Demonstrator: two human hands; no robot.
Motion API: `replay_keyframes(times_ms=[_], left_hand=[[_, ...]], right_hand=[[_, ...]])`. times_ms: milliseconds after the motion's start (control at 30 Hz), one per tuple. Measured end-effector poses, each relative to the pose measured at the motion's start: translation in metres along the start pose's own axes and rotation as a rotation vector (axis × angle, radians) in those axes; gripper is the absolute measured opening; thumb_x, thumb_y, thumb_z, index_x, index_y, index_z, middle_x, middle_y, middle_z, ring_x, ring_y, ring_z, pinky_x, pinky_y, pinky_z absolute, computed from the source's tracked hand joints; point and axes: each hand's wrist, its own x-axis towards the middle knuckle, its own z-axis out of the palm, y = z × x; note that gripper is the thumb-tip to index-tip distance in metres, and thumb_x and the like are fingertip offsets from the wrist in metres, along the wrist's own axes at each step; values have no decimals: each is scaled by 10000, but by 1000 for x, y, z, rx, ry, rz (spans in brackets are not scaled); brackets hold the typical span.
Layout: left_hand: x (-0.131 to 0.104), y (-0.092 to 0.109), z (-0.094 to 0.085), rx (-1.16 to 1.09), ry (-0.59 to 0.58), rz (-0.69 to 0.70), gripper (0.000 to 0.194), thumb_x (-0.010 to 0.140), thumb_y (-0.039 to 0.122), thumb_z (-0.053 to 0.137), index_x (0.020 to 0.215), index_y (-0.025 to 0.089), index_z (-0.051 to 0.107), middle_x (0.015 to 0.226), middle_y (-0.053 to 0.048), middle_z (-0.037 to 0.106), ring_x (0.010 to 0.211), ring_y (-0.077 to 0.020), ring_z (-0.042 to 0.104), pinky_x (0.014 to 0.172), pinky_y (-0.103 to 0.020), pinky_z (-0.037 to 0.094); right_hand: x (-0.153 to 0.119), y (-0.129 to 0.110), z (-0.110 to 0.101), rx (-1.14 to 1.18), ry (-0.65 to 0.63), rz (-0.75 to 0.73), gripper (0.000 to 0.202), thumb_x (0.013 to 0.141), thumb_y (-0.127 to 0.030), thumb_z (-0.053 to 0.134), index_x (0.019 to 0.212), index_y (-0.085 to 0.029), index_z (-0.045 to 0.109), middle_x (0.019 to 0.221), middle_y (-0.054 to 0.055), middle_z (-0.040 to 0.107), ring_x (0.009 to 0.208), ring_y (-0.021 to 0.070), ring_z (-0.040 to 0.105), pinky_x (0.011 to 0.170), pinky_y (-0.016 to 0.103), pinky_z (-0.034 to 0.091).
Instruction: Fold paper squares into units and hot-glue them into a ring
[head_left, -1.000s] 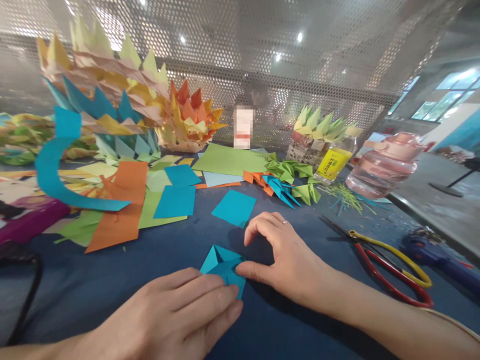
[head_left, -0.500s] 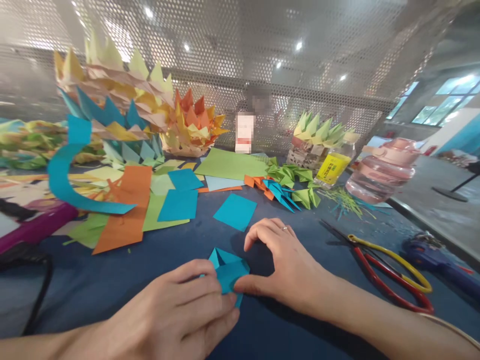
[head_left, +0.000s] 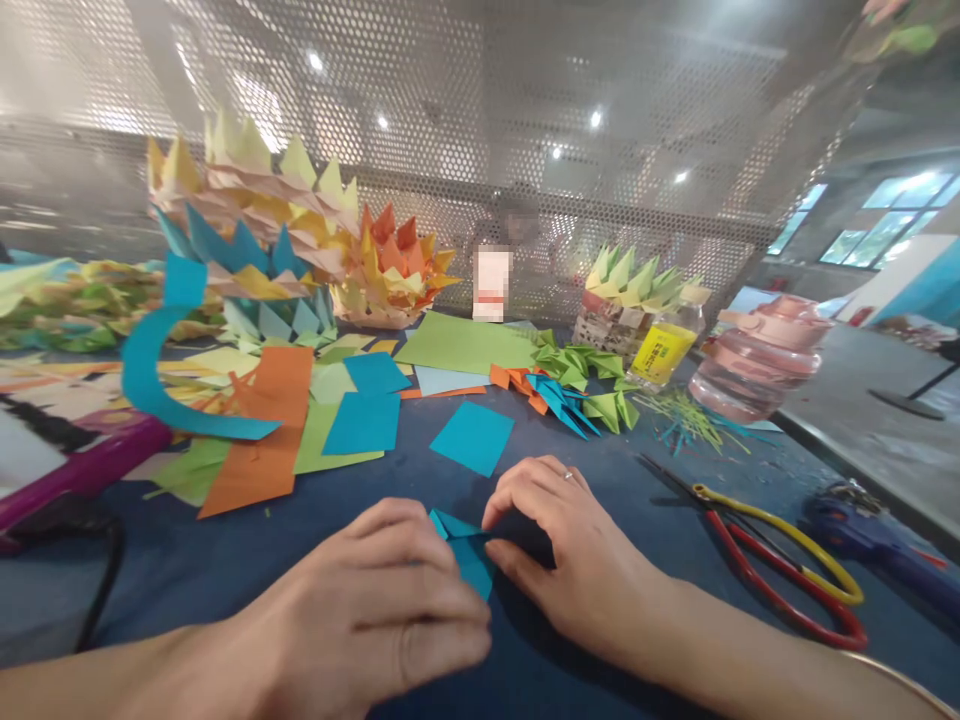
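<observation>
A small sheet of blue folded paper (head_left: 472,566) lies low on the dark tabletop, between my two hands. My left hand (head_left: 390,590) covers its left part, fingers bent and closed over it, so that side is hidden. At the paper's right edge, the thumb and forefinger of my right hand (head_left: 559,530) pinch a corner of the fold. A raised flap shows along the top of the paper. Just beyond the hands rests a flat blue paper square (head_left: 472,438), with more blue squares (head_left: 363,422) to its left.
Red-and-yellow-handled scissors (head_left: 780,565) and a blue tool (head_left: 877,540) lie at right. Behind them stand a yellow-labelled bottle (head_left: 660,352) and a pink bottle (head_left: 754,365). Folded-paper pots (head_left: 255,240) rise at back left, near a curled blue strip (head_left: 154,385) and a purple tool (head_left: 90,465).
My right thumb and forefinger have closed toward each other at the paper's right edge. The top flap now looks narrower. My left hand has shifted slightly right, and the view has tilted up a little.
</observation>
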Motion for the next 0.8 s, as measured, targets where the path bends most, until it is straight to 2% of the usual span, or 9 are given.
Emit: replay_keyframes(times_ms=[67,167,333,433,567,733,800], left_hand=[[-4,-5,-1,-9,19,-119,443,907,28,348,1263,200,545,1209,-53,645,1126,-174,570,1006,-337,447],[-10,-14,4,6,75,-236,537,862,-33,328,1291,237,504,1298,-32,583,1252,-169,489,1053,-340,419],[-15,-19,12,-2,5,-383,582,775,-35,331,1258,261,464,1307,-6,560,1259,-144,503,1057,-293,442],[-13,-16,13,15,-31,-396,517,844,8,339,1284,264,428,1251,-6,594,1179,-139,565,1004,-250,480],[-9,-15,12,-7,-49,-398,362,932,97,364,1233,276,452,1172,10,626,1065,-116,613,937,-199,498],[-6,-16,11,55,-21,-295,312,923,78,385,1132,242,549,1158,-12,625,1074,-117,600,964,-198,477],[-5,-16,10,85,4,-243,277,923,86,407,1085,225,585,1120,-23,637,1049,-121,607,956,-198,484]], right_hand=[[-1,-2,-1,13,29,-43,123,863,-104,627,896,-211,575,949,-8,614,963,178,532,867,358,340],[-2,-6,-5,34,42,-106,50,894,-180,628,896,-199,581,945,6,605,954,170,536,868,343,346],[-5,-12,-10,19,-66,-291,349,775,-455,766,931,-193,595,1005,19,595,1018,178,529,913,318,344],[-6,-12,-9,-33,-92,-361,416,772,-527,740,945,-181,585,986,22,605,1022,178,535,920,316,339],[-5,-10,-8,-90,-69,-364,269,848,-388,709,938,-167,584,968,27,621,980,172,545,905,327,340],[-4,-9,-10,-186,-8,-396,29,912,-199,605,919,-172,611,946,20,631,944,162,542,898,329,330],[-5,-9,-11,-241,9,-402,64,924,-155,560,912,-172,620,946,20,635,928,159,539,906,334,323]])
